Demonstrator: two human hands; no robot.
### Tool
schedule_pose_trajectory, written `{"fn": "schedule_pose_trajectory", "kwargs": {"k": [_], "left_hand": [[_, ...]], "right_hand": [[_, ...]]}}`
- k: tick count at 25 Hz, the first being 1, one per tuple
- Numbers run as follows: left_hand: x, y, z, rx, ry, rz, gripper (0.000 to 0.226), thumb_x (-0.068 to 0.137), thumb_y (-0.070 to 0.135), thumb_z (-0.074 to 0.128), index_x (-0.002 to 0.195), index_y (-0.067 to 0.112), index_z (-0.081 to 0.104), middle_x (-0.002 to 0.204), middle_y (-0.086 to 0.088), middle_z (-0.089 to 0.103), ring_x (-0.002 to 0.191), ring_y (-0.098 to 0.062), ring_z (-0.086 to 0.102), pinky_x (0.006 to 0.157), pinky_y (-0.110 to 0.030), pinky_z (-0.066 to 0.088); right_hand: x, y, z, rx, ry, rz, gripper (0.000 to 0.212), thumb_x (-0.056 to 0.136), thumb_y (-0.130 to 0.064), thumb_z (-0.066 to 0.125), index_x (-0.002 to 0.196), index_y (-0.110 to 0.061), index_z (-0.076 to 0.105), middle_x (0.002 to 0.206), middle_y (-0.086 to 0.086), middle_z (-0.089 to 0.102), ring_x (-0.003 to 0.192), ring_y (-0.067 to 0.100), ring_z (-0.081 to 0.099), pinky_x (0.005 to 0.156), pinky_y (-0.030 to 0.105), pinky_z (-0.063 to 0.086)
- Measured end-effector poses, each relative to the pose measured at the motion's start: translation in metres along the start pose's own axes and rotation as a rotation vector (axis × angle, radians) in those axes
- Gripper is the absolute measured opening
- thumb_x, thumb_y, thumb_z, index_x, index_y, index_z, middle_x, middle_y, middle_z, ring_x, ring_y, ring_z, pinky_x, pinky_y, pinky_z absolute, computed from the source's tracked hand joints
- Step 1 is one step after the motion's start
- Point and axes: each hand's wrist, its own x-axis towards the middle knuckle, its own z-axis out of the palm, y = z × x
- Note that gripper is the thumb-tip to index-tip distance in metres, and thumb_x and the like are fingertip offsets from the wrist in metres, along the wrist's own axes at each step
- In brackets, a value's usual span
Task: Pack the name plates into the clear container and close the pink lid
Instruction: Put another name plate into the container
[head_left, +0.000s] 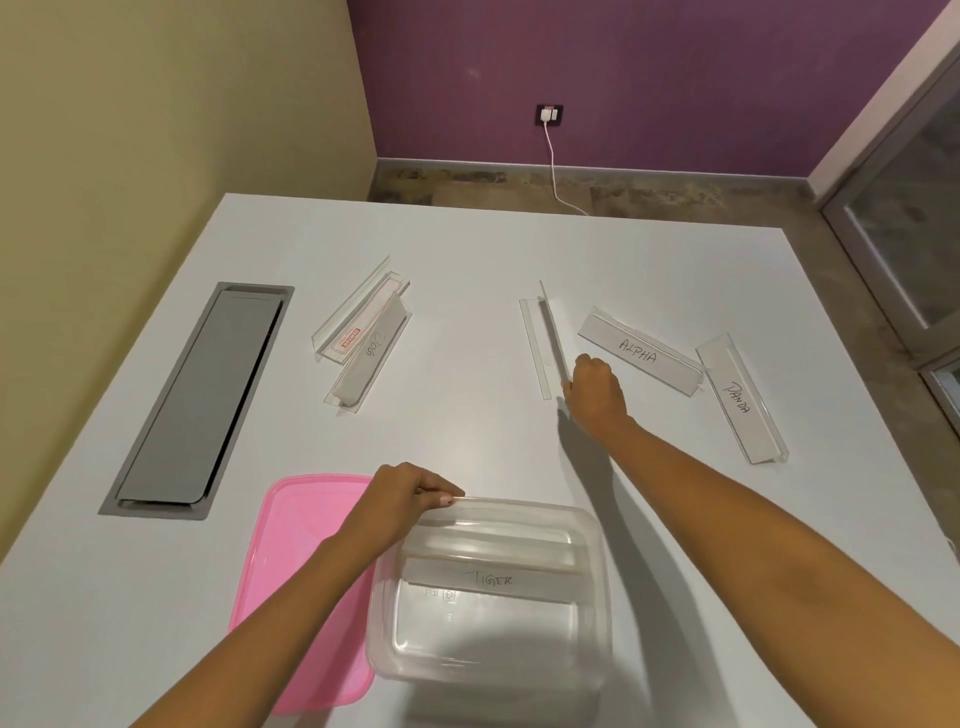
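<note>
The clear container (597, 613) stands at the table's near edge with a plate marked TIGER (493, 579) lying inside. My left hand (408, 499) pinches the container's far left rim. Under my left forearm lies the pink lid (291, 566), flat and to the left of the container. My right hand (595, 389) grips the near end of a clear blank name plate (543, 338) in the middle of the table. Just right of it lie the ALPHA plate (641, 351) and the PANDA plate (740, 397). Two more plates (363, 332) overlap at the far left.
A grey cable hatch (202, 400) is set into the white table (467, 249) on the left. Beyond the far edge a white charger cord (553, 166) hangs from a wall socket. A glass door frame stands at the right.
</note>
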Motion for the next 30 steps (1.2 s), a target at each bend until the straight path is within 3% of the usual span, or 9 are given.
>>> {"fn": "schedule_pose_trajectory", "kwargs": {"k": [3, 9, 12, 15, 18, 20, 24, 27, 30], "left_hand": [[0.001, -0.001, 0.001, -0.004, -0.006, -0.011, 0.019, 0.084, 0.014, 0.065, 0.093, 0.027, 0.075, 0.073, 0.03, 0.065, 0.079, 0.021, 0.058, 0.071, 0.002, 0.04], [0.002, -0.002, 0.001, -0.034, -0.015, -0.04, 0.018, 0.085, 0.015, 0.065, 0.095, 0.026, 0.075, 0.089, 0.017, 0.071, 0.085, 0.015, 0.061, 0.073, 0.0, 0.041], [0.001, -0.001, 0.002, -0.042, -0.016, -0.051, 0.018, 0.085, 0.016, 0.064, 0.093, 0.028, 0.075, 0.094, 0.014, 0.073, 0.087, 0.009, 0.062, 0.073, -0.002, 0.042], [-0.002, 0.003, 0.005, -0.006, 0.029, -0.006, 0.015, 0.086, 0.021, 0.064, 0.091, 0.033, 0.071, 0.097, 0.015, 0.071, 0.09, 0.009, 0.059, 0.073, -0.003, 0.039], [-0.005, 0.013, 0.007, -0.014, 0.099, 0.055, 0.014, 0.085, 0.027, 0.065, 0.098, 0.031, 0.07, 0.1, 0.019, 0.067, 0.097, 0.006, 0.055, 0.078, -0.002, 0.034], [-0.003, 0.025, 0.007, -0.075, 0.122, 0.079, 0.017, 0.085, 0.027, 0.064, 0.101, 0.029, 0.069, 0.1, 0.017, 0.068, 0.096, 0.004, 0.058, 0.075, -0.002, 0.037], [0.001, 0.058, 0.001, -0.281, 0.201, 0.053, 0.029, 0.086, 0.029, 0.064, 0.115, 0.023, 0.064, 0.107, 0.011, 0.067, 0.089, 0.002, 0.062, 0.069, -0.003, 0.045], [0.002, 0.077, -0.008, -0.473, 0.203, 0.002, 0.05, 0.085, 0.043, 0.06, 0.13, 0.023, 0.05, 0.123, 0.004, 0.06, 0.102, -0.013, 0.063, 0.088, -0.03, 0.054], [0.001, 0.093, -0.019, -0.706, 0.107, -0.085, 0.076, 0.08, 0.052, 0.061, 0.142, 0.02, 0.031, 0.131, 0.001, 0.048, 0.112, -0.022, 0.059, 0.089, -0.04, 0.054]], "right_hand": [[0.013, 0.005, 0.007, 0.009, -0.018, 0.044, 0.024, 0.094, -0.015, 0.053, 0.106, 0.006, 0.05, 0.107, 0.022, 0.058, 0.097, 0.035, 0.061, 0.078, 0.035, 0.049], [0.025, 0.012, 0.014, 0.104, 0.02, 0.143, 0.01, 0.089, 0.005, 0.047, 0.095, 0.007, 0.055, 0.096, 0.026, 0.061, 0.087, 0.039, 0.062, 0.065, 0.036, 0.046], [0.018, 0.017, 0.009, 0.344, 0.037, 0.309, 0.025, 0.088, 0.007, 0.039, 0.067, -0.004, 0.047, 0.074, 0.016, 0.051, 0.071, 0.034, 0.063, 0.048, 0.024, 0.041], [-0.003, 0.01, -0.002, 0.499, 0.023, 0.396, 0.044, 0.087, 0.005, 0.042, 0.05, -0.016, 0.027, 0.057, 0.002, 0.033, 0.046, 0.017, 0.057, 0.028, 0.01, 0.022], [-0.033, 0.002, -0.007, 0.751, -0.016, 0.536, 0.04, 0.087, -0.002, 0.048, 0.053, -0.016, 0.033, 0.054, 0.003, 0.042, 0.034, 0.004, 0.048, 0.035, 0.014, 0.025], [-0.052, -0.005, -0.007, 0.965, -0.059, 0.574, 0.033, 0.089, -0.004, 0.048, 0.057, -0.014, 0.045, 0.059, 0.005, 0.063, 0.042, 0.0, 0.062, 0.049, 0.013, 0.038], [-0.089, -0.032, -0.019, 1.136, -0.016, 0.457, 0.027, 0.091, -0.011, 0.05, 0.065, -0.017, 0.05, 0.081, 0.014, 0.074, 0.069, 0.015, 0.074, 0.07, 0.019, 0.047], [-0.116, -0.051, -0.028, 0.938, 0.197, 0.27, 0.012, 0.092, -0.012, 0.051, 0.082, -0.014, 0.059, 0.079, 0.003, 0.068, 0.066, 0.012, 0.07, 0.055, 0.003, 0.041], [-0.138, -0.057, -0.029, 0.786, 0.375, 0.071, 0.01, 0.092, -0.01, 0.051, 0.089, -0.012, 0.061, 0.082, 0.002, 0.062, 0.071, 0.005, 0.058, 0.059, 0.003, 0.038]]}}
